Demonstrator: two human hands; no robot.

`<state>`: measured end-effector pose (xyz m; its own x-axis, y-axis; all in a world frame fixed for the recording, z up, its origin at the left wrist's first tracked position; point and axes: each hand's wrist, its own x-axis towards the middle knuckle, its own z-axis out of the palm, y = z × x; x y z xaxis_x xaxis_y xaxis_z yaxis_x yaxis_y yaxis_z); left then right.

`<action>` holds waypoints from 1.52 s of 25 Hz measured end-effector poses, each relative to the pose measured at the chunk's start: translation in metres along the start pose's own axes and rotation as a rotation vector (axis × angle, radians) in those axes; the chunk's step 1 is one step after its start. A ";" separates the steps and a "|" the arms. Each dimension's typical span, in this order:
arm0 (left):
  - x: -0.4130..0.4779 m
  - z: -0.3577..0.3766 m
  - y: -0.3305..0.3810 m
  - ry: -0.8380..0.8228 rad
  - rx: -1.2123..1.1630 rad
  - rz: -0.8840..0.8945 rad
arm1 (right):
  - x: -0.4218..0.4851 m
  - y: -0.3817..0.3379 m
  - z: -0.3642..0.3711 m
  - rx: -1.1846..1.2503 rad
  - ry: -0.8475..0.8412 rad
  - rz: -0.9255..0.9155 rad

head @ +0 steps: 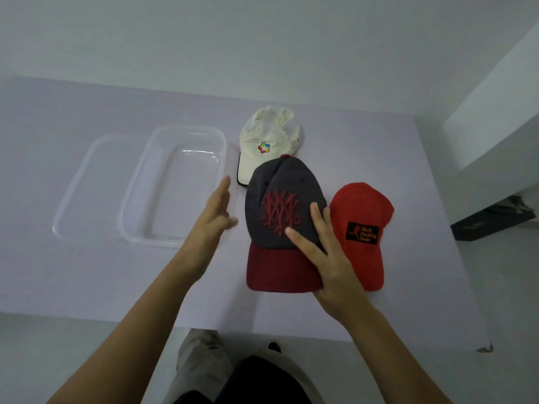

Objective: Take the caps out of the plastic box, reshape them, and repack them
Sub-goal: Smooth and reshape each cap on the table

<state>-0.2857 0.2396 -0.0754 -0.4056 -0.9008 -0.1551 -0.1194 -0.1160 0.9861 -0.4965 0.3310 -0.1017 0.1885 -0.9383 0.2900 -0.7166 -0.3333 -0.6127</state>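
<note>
The grey cap with a maroon brim (284, 211) sits on the pale worktop (408, 170), its long axis running from crown to brim, brim pointing toward the person, red embroidered emblem facing up. The right hand (329, 258) lies over its right side and brim edge, fingers (318, 220) spread flat on the crown; the grip is loose and open-palmed, pressing rather than clasping. Just right of this cap, touching it, the red cap (364, 217) lies with its brim also toward the person and a black patch reading "Back Packing Gear". Behind the grey cap, partly overlapped by its crown, the crumpled white cap (268, 135) carries a multicoloured logo, brim toward the person. The left hand (214, 217) hovers left of the grey cap, fingers extended, holding nothing, slightly blurred. Further left stands the clear plastic box (145, 199), empty, with its clear lid (73, 199) beside it.
</note>
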 end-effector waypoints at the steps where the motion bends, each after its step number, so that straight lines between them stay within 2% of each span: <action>1: 0.009 -0.002 0.004 0.085 -0.105 -0.076 | 0.000 -0.002 0.000 -0.028 0.004 -0.010; 2: 0.017 -0.006 0.007 0.103 -0.169 -0.141 | 0.001 -0.004 0.001 -0.048 0.011 -0.015; 5: 0.046 -0.010 0.017 -0.006 -0.192 -0.215 | 0.000 -0.005 0.000 -0.073 0.025 -0.046; 7: 0.055 -0.005 0.031 -0.101 -0.096 -0.206 | -0.003 -0.002 -0.001 -0.098 0.016 -0.064; 9: 0.056 0.000 0.038 -0.132 -0.099 -0.183 | -0.006 -0.002 0.001 -0.118 -0.008 -0.070; 13: 0.054 0.002 0.036 -0.076 -0.211 -0.100 | -0.011 -0.005 0.001 -0.096 -0.208 -0.051; 15: 0.053 -0.001 0.036 -0.083 -0.177 -0.039 | -0.005 -0.007 -0.012 0.142 -0.288 0.084; 16: 0.053 -0.003 0.039 -0.093 -0.134 -0.016 | 0.000 -0.006 -0.019 0.252 -0.239 0.161; 19: 0.055 -0.002 0.046 -0.119 -0.045 0.036 | 0.030 0.006 -0.033 0.315 0.113 0.295; 20: 0.057 0.000 0.047 -0.133 -0.064 0.051 | 0.043 0.008 -0.036 0.339 0.160 0.333; 23: 0.062 0.012 0.050 -0.196 -0.214 0.074 | 0.078 0.010 -0.042 0.552 0.029 0.348; 26: 0.063 0.024 0.051 -0.166 -0.291 0.085 | 0.092 0.007 -0.043 0.960 -0.052 0.367; 27: 0.063 0.027 0.049 -0.122 -0.246 0.082 | 0.092 0.009 -0.042 1.073 -0.037 0.389; 29: 0.063 0.032 0.043 -0.005 -0.003 0.059 | 0.089 0.017 -0.034 1.186 -0.018 0.433; 31: 0.064 0.035 0.030 0.072 0.311 0.004 | 0.085 0.028 -0.020 1.161 -0.031 0.517; 33: 0.064 0.035 0.008 0.058 0.504 -0.075 | 0.081 0.040 0.000 1.028 -0.056 0.683; 36: 0.072 0.031 -0.033 0.024 0.498 -0.242 | 0.081 0.064 0.034 0.876 -0.167 0.871; 38: 0.078 0.031 -0.055 0.026 0.465 -0.324 | 0.082 0.075 0.048 0.829 -0.208 0.929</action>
<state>-0.3386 0.1882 -0.1436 -0.2606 -0.8605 -0.4377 -0.6228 -0.1966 0.7573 -0.5025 0.2245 -0.1591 -0.0034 -0.8209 -0.5711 -0.0136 0.5710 -0.8208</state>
